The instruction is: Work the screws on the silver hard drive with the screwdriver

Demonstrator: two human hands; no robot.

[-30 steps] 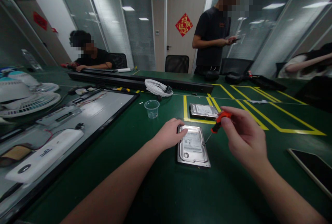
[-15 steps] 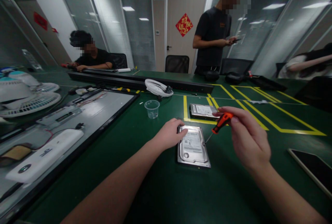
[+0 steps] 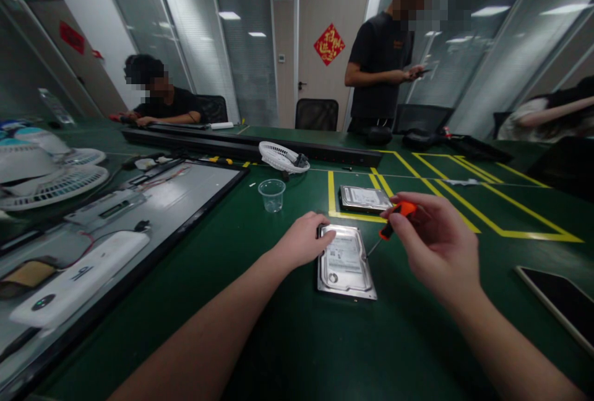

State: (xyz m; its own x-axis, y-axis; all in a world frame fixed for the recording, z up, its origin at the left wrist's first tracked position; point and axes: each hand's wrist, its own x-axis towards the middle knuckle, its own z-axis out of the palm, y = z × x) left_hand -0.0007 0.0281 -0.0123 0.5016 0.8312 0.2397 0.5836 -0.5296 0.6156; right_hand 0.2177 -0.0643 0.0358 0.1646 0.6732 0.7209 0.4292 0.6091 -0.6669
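A silver hard drive with a white label lies flat on the green table. My left hand grips its upper left corner, thumb on the top face and fingers over the far edge. Between the thumb and fingers of my right hand is the handle of an orange and black screwdriver. Its thin shaft slants down to the left, and the tip meets the drive's right edge. Just beyond, a second hard drive rests inside yellow tape lines.
A clear plastic cup stands left of the second drive, with a white fan part behind it. A large panel fills the left side. A phone lies at right. People are across the table.
My right thumb and fingers have shifted around the screwdriver handle, and the hand has turned slightly. The screwdriver tip, my left hand and the drive stay in place.
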